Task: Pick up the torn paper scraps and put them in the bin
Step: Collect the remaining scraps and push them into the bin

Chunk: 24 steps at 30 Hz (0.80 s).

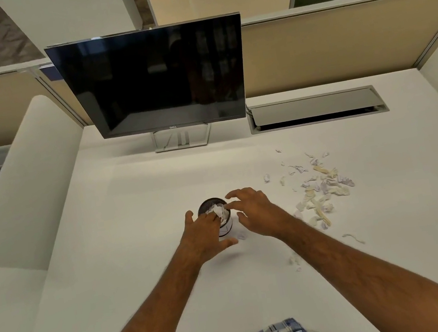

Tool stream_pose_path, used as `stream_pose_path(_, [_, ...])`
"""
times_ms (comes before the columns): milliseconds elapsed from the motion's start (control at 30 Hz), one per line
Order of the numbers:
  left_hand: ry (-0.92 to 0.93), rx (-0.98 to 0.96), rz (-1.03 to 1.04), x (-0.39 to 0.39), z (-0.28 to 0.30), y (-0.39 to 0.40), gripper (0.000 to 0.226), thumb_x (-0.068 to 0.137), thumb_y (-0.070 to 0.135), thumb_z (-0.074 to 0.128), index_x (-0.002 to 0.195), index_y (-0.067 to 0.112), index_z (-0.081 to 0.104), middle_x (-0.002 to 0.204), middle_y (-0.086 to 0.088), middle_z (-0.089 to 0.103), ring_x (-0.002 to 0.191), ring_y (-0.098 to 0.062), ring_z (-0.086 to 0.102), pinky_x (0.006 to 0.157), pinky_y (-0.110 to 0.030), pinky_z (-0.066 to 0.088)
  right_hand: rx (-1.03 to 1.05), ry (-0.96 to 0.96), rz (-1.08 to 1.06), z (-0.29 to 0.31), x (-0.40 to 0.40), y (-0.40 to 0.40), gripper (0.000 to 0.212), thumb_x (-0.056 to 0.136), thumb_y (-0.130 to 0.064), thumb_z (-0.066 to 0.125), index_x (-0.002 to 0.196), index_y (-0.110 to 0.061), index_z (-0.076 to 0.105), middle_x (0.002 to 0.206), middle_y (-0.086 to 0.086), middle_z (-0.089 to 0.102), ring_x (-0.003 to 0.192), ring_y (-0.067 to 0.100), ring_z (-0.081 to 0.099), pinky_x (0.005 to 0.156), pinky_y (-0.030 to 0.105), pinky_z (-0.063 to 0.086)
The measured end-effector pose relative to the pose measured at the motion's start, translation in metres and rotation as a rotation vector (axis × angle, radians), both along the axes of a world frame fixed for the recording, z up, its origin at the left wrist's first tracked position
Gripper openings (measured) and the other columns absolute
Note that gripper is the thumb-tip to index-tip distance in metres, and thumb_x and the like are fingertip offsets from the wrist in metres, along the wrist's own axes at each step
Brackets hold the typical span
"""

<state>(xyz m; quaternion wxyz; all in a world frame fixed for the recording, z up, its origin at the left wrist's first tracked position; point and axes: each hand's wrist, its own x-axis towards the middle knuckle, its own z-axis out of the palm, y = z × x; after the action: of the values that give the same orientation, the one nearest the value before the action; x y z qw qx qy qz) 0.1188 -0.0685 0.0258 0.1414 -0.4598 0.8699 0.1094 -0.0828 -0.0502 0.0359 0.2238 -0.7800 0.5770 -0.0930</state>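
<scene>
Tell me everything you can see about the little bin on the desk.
The bin is a small upright cylinder with a dark rim and dark inside and a pale lower wall, standing on the white desk in front of the monitor. White crumpled paper sits at its mouth. The left hand covers its near side, fingers on the paper; the right hand hovers spread at its right rim. Its material cannot be told.
</scene>
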Motion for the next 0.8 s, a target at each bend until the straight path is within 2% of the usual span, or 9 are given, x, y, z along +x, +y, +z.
stream_pose_path(133, [-0.076, 0.064, 0.013, -0.008, 0.000, -0.005, 0.096, 0.082, 0.085, 0.044, 0.156, 0.026, 0.032, 0.161, 0.006, 0.037, 0.147, -0.013, 0.036, 0.120, -0.060, 0.003, 0.001, 0.044, 0.035, -0.001, 0.006, 0.001, 0.051, 0.090, -0.010, 0.057, 0.138, -0.025, 0.061, 0.162, 0.000, 0.033, 0.149, 0.025, 0.028, 0.113, 0.049, 0.029])
stream_pose_path(333, [-0.142, 0.110, -0.019, -0.014, -0.001, -0.015, 0.094, 0.079, 0.088, 0.043, 0.153, 0.030, 0.038, 0.160, 0.007, 0.039, 0.148, -0.017, 0.034, 0.117, -0.066, -0.001, 0.028, 0.218, 0.085, 0.003, 0.021, -0.008, 0.040, 0.093, -0.024, 0.051, 0.129, -0.027, 0.068, 0.167, -0.001, 0.024, 0.153, 0.027, 0.019, 0.115, 0.048, 0.023])
stream_pose_path(433, [-0.143, 0.124, -0.031, -0.012, -0.001, -0.013, 0.094, 0.081, 0.086, 0.044, 0.157, 0.031, 0.030, 0.165, 0.005, 0.029, 0.149, -0.020, 0.030, 0.118, -0.066, -0.001, 0.089, 0.287, 0.084, 0.000, 0.030, -0.014, 0.040, 0.095, -0.032, 0.046, 0.128, -0.029, 0.068, 0.168, -0.001, 0.018, 0.154, 0.029, 0.014, 0.115, 0.051, 0.022])
stream_pose_path(533, [-0.105, 0.152, -0.065, -0.010, 0.006, -0.012, 0.081, 0.090, 0.073, 0.049, 0.156, 0.030, 0.031, 0.165, 0.003, 0.030, 0.150, -0.022, 0.030, 0.120, -0.064, -0.002, 0.234, 0.357, 0.065, 0.001, 0.037, -0.022, 0.048, 0.095, -0.039, 0.042, 0.139, -0.031, 0.059, 0.170, -0.001, 0.007, 0.156, 0.030, 0.003, 0.117, 0.055, 0.015])
stream_pose_path(667, [-0.006, 0.108, -0.052, -0.006, 0.023, -0.010, 0.052, 0.097, 0.054, 0.053, 0.143, 0.030, 0.050, 0.152, 0.006, 0.049, 0.144, -0.017, 0.038, 0.122, -0.059, 0.000, 0.387, 0.442, 0.034, 0.009, 0.043, -0.026, 0.055, 0.097, -0.046, 0.037, 0.148, -0.029, 0.048, 0.171, 0.000, 0.001, 0.156, 0.033, -0.003, 0.118, 0.059, 0.007])
stream_pose_path(733, [0.030, 0.021, -0.078, -0.001, 0.028, -0.007, 0.050, 0.097, 0.053, 0.054, 0.141, 0.029, 0.053, 0.151, 0.007, 0.049, 0.144, -0.014, 0.037, 0.124, -0.056, 0.002, 0.449, 0.474, 0.026, 0.014, 0.046, -0.028, 0.062, 0.098, -0.054, 0.035, 0.155, -0.031, 0.035, 0.170, -0.001, 0.000, 0.156, 0.035, -0.004, 0.119, 0.060, 0.003])
stream_pose_path(800, [0.075, -0.028, -0.100, 0.005, 0.027, -0.005, 0.062, 0.094, 0.057, 0.057, 0.148, 0.027, 0.047, 0.157, 0.006, 0.043, 0.148, -0.013, 0.032, 0.124, -0.053, 0.000, 0.496, 0.488, 0.024, 0.017, 0.049, -0.030, 0.066, 0.098, -0.060, 0.032, 0.158, -0.033, 0.026, 0.170, -0.001, 0.000, 0.155, 0.037, -0.006, 0.119, 0.061, -0.001])
